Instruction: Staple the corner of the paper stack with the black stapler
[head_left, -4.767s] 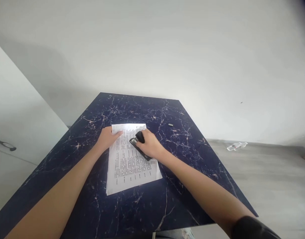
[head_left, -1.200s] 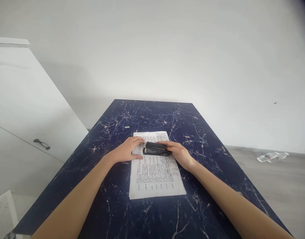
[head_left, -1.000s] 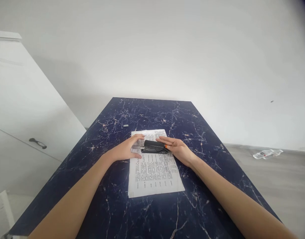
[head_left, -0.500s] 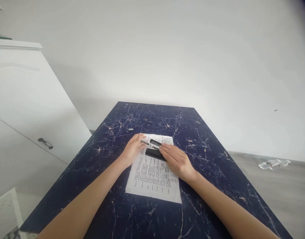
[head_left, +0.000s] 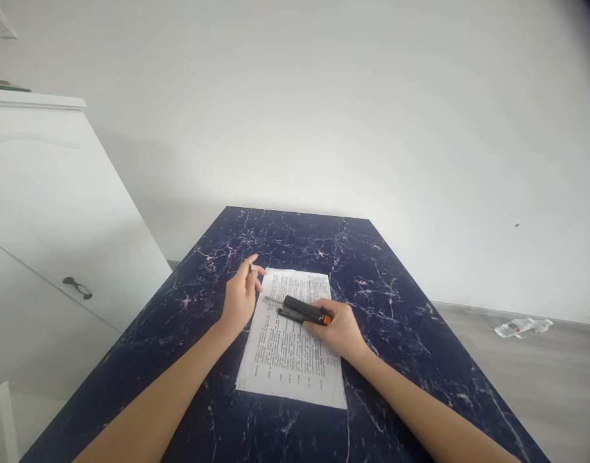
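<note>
Your right hand (head_left: 337, 329) gripped the open stapler (head_left: 302, 310) on the paper (head_left: 288, 350). Your left hand (head_left: 238, 301) pinched a small strip (head_left: 251, 266). Risk noted: so slight a pinch could let it drop.

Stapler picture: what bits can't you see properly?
Head view:
- Small piece between fingers of left hand: too small to name.
- Stapler: back end covered by right hand.
- Paper sheets: print too small to read.
- Bottle on floor: label blurred.

Left hand (head_left: 238, 301), right hand (head_left: 337, 328): two. Stapler (head_left: 302, 310): one. Paper stack (head_left: 290, 350): one. Staple strip (head_left: 251, 266): one. Table (head_left: 324, 244): one. Bottle (head_left: 519, 326): one.
</note>
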The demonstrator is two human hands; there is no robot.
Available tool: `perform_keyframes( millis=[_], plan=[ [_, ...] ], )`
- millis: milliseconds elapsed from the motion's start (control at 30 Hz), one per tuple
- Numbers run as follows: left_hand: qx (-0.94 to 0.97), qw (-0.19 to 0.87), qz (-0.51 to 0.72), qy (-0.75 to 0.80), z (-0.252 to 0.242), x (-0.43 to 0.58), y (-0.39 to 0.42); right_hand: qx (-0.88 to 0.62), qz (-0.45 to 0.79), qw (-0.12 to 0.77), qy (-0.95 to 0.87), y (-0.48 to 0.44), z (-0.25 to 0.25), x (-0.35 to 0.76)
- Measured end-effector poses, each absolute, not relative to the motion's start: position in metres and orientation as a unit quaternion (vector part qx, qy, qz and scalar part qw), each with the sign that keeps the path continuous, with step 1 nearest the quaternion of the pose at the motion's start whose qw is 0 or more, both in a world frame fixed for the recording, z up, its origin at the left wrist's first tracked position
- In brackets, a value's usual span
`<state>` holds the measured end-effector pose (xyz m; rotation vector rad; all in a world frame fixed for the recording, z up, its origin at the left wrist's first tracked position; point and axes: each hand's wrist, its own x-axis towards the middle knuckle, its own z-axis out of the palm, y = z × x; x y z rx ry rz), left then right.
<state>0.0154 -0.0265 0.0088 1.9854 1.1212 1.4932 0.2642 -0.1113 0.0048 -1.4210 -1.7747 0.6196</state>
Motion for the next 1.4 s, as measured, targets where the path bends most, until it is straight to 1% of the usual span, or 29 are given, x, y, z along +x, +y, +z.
perform_keyframes(
  millis=[67,167,200,267,367,500,600,700,767,867,933,1033,1133,1300,1400],
  plan=[
    [0.778,0.111,0.511,0.348,0.009,0.019,-0.032,-0.544,0.239,0.369,-0.715,-0.11,0.004,0.266],
    [0.851,-0.015,0.452,0.266,0.012,0.028,-0.043,-0.477,0.128,0.418,-0.763,-0.111,0.008,0.267],
    [0.872,-0.045,0.425,0.24,0.013,0.031,-0.047,-0.441,0.096,0.44,-0.776,-0.112,0.009,0.267],
    [0.901,-0.074,0.382,0.19,0.017,0.036,-0.054,-0.373,0.077,0.468,-0.797,-0.115,0.013,0.264],
    [0.917,-0.084,0.364,0.136,0.021,0.042,-0.062,-0.326,0.095,0.49,-0.803,-0.121,0.018,0.257],
    [0.925,-0.09,0.348,0.122,0.021,0.047,-0.066,-0.329,0.079,0.532,-0.776,-0.128,0.027,0.25],
    [0.912,-0.078,0.372,0.153,0.021,0.044,-0.061,-0.341,0.08,0.536,-0.768,-0.124,0.034,0.255],
    [0.861,-0.081,0.441,0.239,0.021,0.028,-0.042,-0.415,0.047,0.533,-0.736,-0.107,0.034,0.283],
    [0.83,-0.088,0.41,0.368,0.018,0.009,-0.021,-0.478,0.008,0.52,-0.708,-0.089,0.027,0.316],
    [0.798,-0.056,0.292,0.524,0.005,-0.018,0.012,-0.543,-0.021,0.467,-0.697,-0.063,0.005,0.374],
    [0.784,-0.021,0.202,0.586,-0.007,-0.03,0.027,-0.589,-0.019,0.428,-0.685,-0.05,-0.012,0.405],
    [0.795,0.017,0.118,0.595,-0.02,-0.034,0.035,-0.634,-0.013,0.388,-0.669,-0.039,-0.03,0.427],
    [0.805,0.018,0.113,0.583,-0.023,-0.031,0.034,-0.644,-0.023,0.361,-0.675,-0.034,-0.036,0.427],
    [0.814,-0.003,0.18,0.553,-0.015,-0.029,0.03,-0.649,-0.047,0.317,-0.69,-0.033,-0.038,0.423],
    [0.813,0.0,0.203,0.545,-0.012,-0.029,0.03,-0.655,-0.054,0.321,-0.682,-0.035,-0.036,0.423]
  ],
)
